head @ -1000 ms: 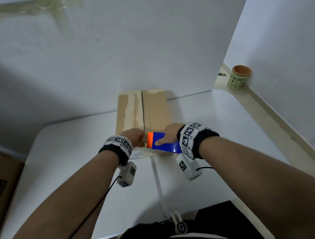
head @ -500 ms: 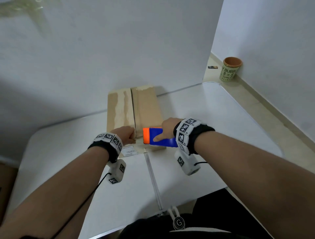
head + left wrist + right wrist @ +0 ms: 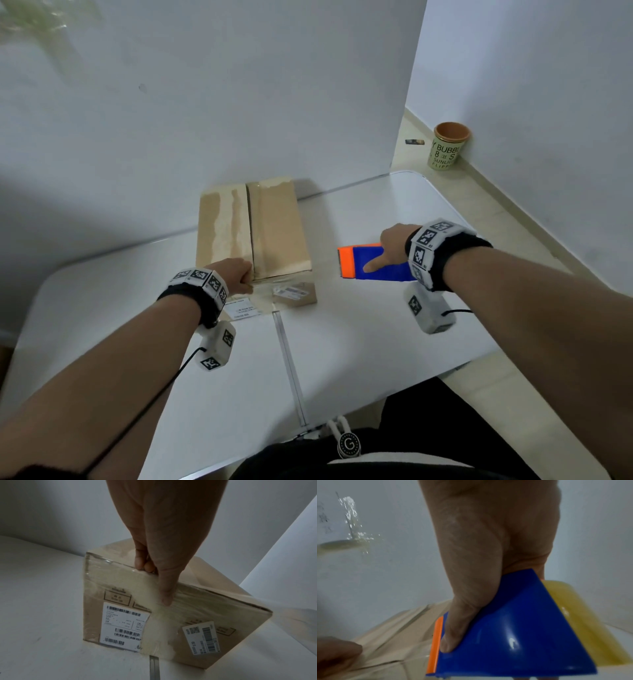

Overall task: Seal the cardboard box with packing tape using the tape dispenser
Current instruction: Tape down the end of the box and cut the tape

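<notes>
The cardboard box (image 3: 277, 226) lies on the white table, its two top flaps meeting along a centre seam. My left hand (image 3: 236, 274) sits at the near end of that seam. In the left wrist view its fingers (image 3: 142, 562) curl on the top edge and the thumb presses clear tape onto the box's front face (image 3: 214, 601). My right hand (image 3: 390, 246) grips the blue tape dispenser (image 3: 390, 272) with the orange blade end, held above the table to the right of the box. The right wrist view shows the dispenser (image 3: 513, 635) with its yellowish tape roll (image 3: 582, 622).
The white table (image 3: 342, 359) has a metal seam running toward me. A white wall stands right behind the box. A paper cup (image 3: 448, 147) stands on the floor beyond the table's far right corner. Two printed labels (image 3: 123, 624) are on the box front.
My right hand has carried the dispenser from the near end of the box seam out to the right, away from the box. My left hand has stayed at the box's near edge.
</notes>
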Action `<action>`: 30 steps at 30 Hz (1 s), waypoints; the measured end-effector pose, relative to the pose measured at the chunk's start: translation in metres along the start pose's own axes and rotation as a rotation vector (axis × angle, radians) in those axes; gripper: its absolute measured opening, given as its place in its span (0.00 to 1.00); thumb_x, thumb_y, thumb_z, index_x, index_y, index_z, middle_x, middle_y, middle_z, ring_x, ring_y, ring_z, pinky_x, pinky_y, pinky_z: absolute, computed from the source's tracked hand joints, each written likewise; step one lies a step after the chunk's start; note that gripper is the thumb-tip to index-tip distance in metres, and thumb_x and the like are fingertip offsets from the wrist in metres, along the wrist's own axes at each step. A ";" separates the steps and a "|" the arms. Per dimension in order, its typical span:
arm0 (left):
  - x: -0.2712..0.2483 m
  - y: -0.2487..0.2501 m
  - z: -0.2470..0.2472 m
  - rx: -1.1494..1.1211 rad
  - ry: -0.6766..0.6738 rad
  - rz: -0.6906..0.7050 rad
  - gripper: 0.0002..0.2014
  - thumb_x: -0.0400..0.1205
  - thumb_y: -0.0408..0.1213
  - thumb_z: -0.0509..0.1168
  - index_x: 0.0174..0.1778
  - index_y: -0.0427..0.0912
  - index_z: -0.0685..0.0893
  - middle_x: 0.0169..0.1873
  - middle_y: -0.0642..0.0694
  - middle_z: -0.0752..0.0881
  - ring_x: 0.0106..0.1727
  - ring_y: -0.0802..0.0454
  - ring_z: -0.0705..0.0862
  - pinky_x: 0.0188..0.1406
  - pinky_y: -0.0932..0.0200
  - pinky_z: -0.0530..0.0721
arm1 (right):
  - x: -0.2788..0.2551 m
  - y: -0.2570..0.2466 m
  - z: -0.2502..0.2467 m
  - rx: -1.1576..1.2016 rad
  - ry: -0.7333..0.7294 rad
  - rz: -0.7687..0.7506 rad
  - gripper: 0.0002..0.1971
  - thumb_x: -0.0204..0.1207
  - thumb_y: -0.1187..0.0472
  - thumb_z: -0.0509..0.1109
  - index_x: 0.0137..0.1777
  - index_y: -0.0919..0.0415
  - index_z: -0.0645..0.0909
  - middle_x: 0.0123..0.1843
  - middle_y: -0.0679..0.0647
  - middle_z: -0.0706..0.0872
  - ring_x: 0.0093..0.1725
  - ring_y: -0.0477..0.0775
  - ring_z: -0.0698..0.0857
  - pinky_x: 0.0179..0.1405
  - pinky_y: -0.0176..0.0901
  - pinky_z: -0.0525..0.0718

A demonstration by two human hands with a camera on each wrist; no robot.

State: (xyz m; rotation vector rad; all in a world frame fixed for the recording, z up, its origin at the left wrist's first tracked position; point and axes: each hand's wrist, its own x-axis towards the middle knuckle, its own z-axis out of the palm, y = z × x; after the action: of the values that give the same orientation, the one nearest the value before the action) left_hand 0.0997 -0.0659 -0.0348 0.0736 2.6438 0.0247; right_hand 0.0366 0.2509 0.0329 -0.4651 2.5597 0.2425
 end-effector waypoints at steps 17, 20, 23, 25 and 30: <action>0.019 0.047 -0.006 0.151 0.062 0.170 0.20 0.80 0.51 0.66 0.58 0.40 0.74 0.55 0.44 0.78 0.55 0.43 0.82 0.51 0.49 0.82 | 0.028 -0.020 0.024 0.079 0.072 0.041 0.25 0.74 0.34 0.64 0.48 0.59 0.77 0.35 0.51 0.78 0.40 0.56 0.81 0.39 0.44 0.75; 0.024 0.038 -0.002 0.085 0.080 0.234 0.14 0.80 0.49 0.66 0.47 0.43 0.71 0.46 0.46 0.76 0.44 0.47 0.78 0.44 0.56 0.75 | 0.031 -0.019 0.025 0.082 0.072 0.055 0.25 0.74 0.34 0.64 0.44 0.58 0.75 0.30 0.50 0.74 0.39 0.56 0.80 0.39 0.44 0.75; 0.025 0.034 -0.001 0.060 0.085 0.266 0.16 0.80 0.49 0.66 0.43 0.44 0.67 0.43 0.49 0.73 0.41 0.49 0.75 0.41 0.59 0.70 | 0.033 -0.020 0.026 0.096 0.058 0.052 0.25 0.74 0.33 0.64 0.44 0.59 0.75 0.30 0.50 0.73 0.40 0.56 0.80 0.39 0.44 0.75; 0.025 0.033 -0.002 0.089 0.057 0.256 0.18 0.79 0.54 0.66 0.46 0.43 0.70 0.44 0.48 0.73 0.42 0.47 0.77 0.42 0.57 0.74 | 0.033 -0.021 0.028 0.115 0.045 0.048 0.25 0.74 0.34 0.64 0.44 0.59 0.75 0.31 0.50 0.74 0.39 0.56 0.80 0.39 0.44 0.75; 0.030 0.055 -0.004 0.038 0.170 0.268 0.27 0.77 0.58 0.65 0.60 0.39 0.74 0.52 0.44 0.77 0.50 0.43 0.81 0.43 0.54 0.76 | 0.037 -0.028 0.031 0.140 0.040 0.038 0.25 0.74 0.34 0.64 0.44 0.59 0.74 0.31 0.49 0.74 0.39 0.55 0.81 0.39 0.44 0.76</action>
State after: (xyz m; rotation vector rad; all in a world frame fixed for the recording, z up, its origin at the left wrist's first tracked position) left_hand 0.0744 -0.0092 -0.0435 0.4573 2.7842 0.0741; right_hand 0.0317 0.2223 -0.0152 -0.3728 2.6051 0.0666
